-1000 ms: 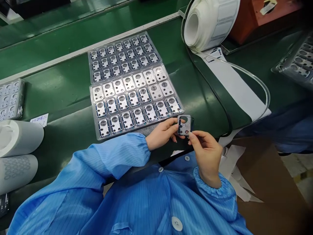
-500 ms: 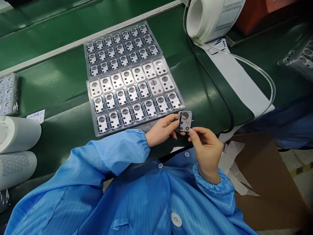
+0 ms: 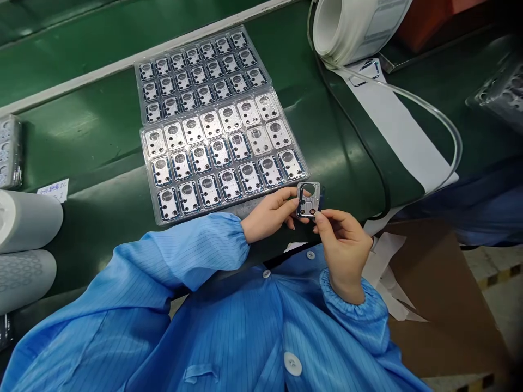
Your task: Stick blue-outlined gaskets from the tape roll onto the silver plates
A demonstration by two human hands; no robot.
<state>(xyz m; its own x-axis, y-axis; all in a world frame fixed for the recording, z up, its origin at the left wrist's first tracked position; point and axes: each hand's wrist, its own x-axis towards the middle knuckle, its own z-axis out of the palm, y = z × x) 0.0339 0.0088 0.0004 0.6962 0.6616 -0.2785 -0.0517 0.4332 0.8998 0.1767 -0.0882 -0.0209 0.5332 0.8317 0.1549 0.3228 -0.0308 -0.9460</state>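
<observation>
Between my two hands is a small metal plate point(image 3: 309, 197) with one large round hole, small holes and a dark adhesive outline along its edges. My left hand point(image 3: 273, 213) grips its left side between thumb and fingers. The thumb and forefinger of my right hand point(image 3: 342, 239) pinch its lower right corner. Just beyond my hands lies a clear plastic tray point(image 3: 229, 209) with rows of similar plates; some have the dark outline, others are bare silver. Behind it, touching, is a second tray point(image 3: 141, 109) of plates, all with dark outlines.
A large roll of white backing point(image 3: 347, 27) stands at the back right, its strip point(image 3: 396, 125) running forward. A black cable point(image 3: 359, 136) curves beside it. White rolls point(image 3: 30, 223) and another tray point(image 3: 11, 158) sit left. A cardboard box point(image 3: 437, 294) with paper scraps is below right.
The view has shifted slightly. Both hands keep the same hold on the plate, with hardly any movement.
</observation>
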